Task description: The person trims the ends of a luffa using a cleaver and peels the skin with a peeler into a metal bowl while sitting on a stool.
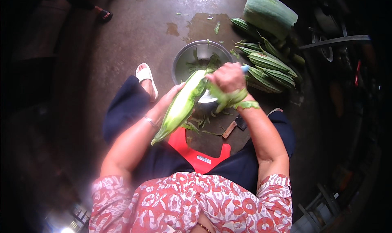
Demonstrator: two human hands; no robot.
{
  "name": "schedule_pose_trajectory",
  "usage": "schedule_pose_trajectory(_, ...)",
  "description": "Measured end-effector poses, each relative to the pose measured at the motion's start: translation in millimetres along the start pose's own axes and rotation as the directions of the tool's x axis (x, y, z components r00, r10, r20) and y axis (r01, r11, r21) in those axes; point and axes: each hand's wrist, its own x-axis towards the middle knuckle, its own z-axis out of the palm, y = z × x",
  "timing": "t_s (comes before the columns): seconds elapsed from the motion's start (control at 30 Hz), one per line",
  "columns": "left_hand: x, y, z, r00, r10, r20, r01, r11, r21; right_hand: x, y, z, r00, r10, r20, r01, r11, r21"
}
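Observation:
My left hand (167, 99) grips a partly peeled ridge gourd (183, 103), tilted with its stem end towards my lap. Pale flesh shows along its upper face. At the gourd's far end my right hand (228, 77) is closed around a tool with a light-blue handle (245, 68); its working end is hidden by the hand. Green peel strips (225, 98), blurred, hang by that hand and cling to my right wrist. Below the hands stands a round metal basin (181, 54) with peelings inside.
Several unpeeled ridge gourds (269, 63) lie at the right, beside a large cut winter melon (269, 14). A wooden-handled knife (230, 129) rests on the floor near my right knee. I sit on a red plastic stool (200, 161). Another person's sandalled foot (105, 15) is at upper left.

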Motion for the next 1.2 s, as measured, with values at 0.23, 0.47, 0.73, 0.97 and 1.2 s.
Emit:
schedule_pose_trajectory(0.23,-1.3,5.8,-1.4,0.977,0.143,0.159,-0.157,0.984,0.078,1.5,-41.8,20.9,0.989,-0.138,-0.061,0.147,0.968,0.201)
schedule_pose_trajectory(0.47,-4.3,2.7,-2.5,0.993,-0.103,0.052,0.1,0.993,0.057,-14.8,6.5,8.9,0.994,0.086,0.069,-0.08,0.994,-0.08)
schedule_pose_trajectory(0.73,2.2,2.2,-11.0,0.972,-0.172,0.162,0.162,0.984,0.069,-38.4,37.7,20.2,0.986,0.094,0.136,-0.067,0.979,-0.192)
schedule_pose_trajectory(0.97,-0.6,-0.1,-26.0,0.992,-0.062,0.113,0.064,0.998,-0.015,-7.8,-19.2,11.7,0.975,0.052,0.217,-0.017,0.987,-0.161)
schedule_pose_trajectory(1.2,-17.8,3.8,-46.1,0.946,-0.166,0.277,0.18,0.983,-0.023,-16.9,6.5,15.4,0.985,0.159,0.069,-0.152,0.984,-0.097)
